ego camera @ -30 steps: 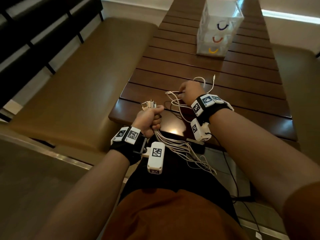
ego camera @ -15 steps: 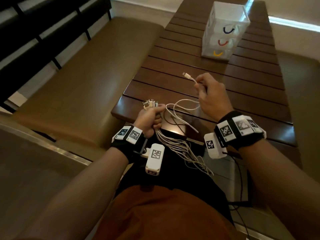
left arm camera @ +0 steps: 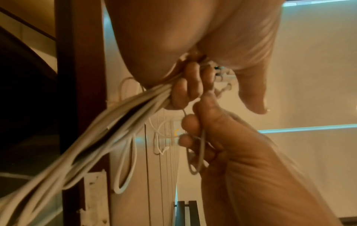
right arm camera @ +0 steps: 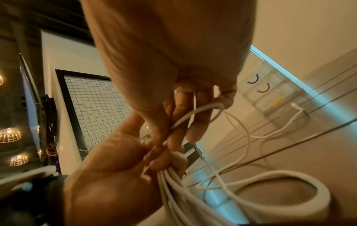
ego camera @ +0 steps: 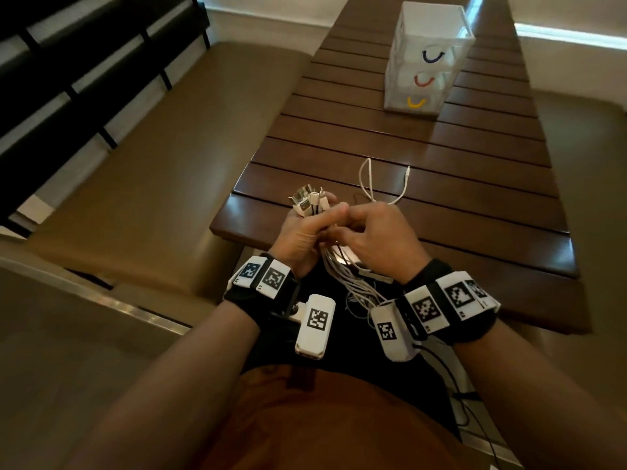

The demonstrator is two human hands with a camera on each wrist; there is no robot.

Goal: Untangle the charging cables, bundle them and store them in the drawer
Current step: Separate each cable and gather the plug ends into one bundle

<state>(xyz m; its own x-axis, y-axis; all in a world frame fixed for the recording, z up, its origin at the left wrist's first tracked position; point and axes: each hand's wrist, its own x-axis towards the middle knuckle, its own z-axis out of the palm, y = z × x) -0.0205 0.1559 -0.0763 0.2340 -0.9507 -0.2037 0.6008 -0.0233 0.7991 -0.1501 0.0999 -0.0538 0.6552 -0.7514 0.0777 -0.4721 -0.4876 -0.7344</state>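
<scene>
At the near end of the slatted table (ego camera: 424,171), your two hands meet just above its edge. The white drawer unit (ego camera: 428,59) stands well beyond them; its three drawers look closed, though glare blurs the fronts. Your left hand (ego camera: 307,232) clenches the bundle of cables (ego camera: 342,279), plugs (ego camera: 310,200) fanned above the fist, tails dropping into your lap, where the wrist cameras cover their ends. Your right hand (ego camera: 380,239) pinches one thin loose cable (ego camera: 369,179) whose loop lies on the table; exactly where it joins the bundle is hidden between your fingers.
</scene>
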